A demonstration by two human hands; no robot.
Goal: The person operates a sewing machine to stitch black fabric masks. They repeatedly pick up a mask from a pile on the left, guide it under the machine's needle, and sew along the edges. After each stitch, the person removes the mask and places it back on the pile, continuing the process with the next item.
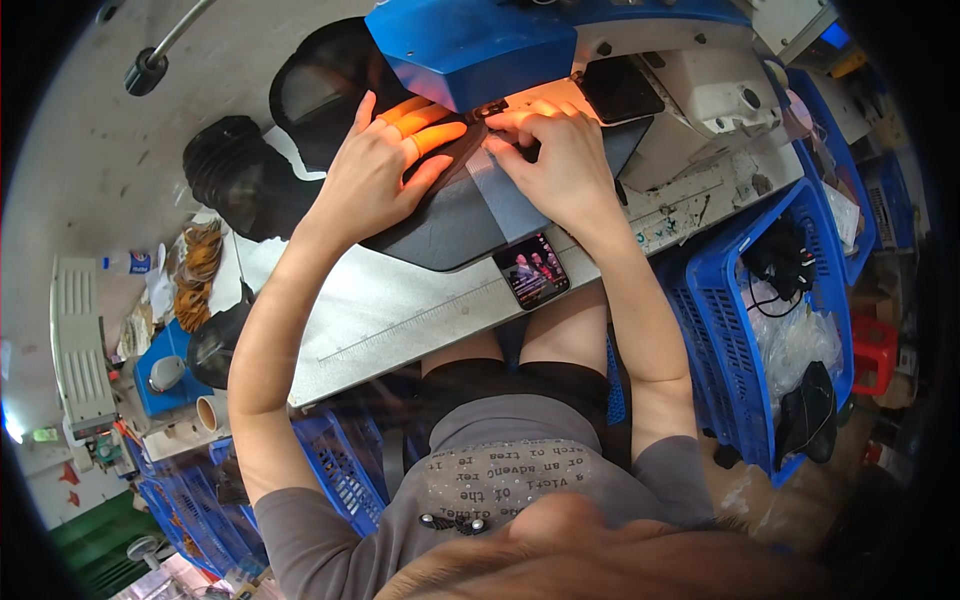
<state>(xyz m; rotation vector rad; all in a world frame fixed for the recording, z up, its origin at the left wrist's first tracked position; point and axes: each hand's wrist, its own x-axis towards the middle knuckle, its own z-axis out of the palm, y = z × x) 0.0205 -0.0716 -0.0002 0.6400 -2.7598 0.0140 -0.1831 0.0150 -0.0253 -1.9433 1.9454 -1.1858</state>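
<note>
My left hand [375, 178] lies on black sheet material [435, 235], its fingers stretched out toward the needle area of a blue-headed sewing machine [475, 55]. Orange-yellow covers wrap several of its fingers. On the other side of the needle area, my right hand [568, 168] rests with bent fingers on the work, thumb apart from the index finger. A warm lamp glow falls on both hands' fingertips. Between the hands a grey strip [503, 195] runs toward me. The exact point under the needle is hidden by fingers and the machine head.
A phone [533, 272] with a lit screen lies at the table's near edge, beside a printed ruler scale. More black pieces [240, 180] are piled at left. A dark flat device [620, 90] lies beside the machine. Blue crates [710, 325] stand at right, holding plastic bags and black items.
</note>
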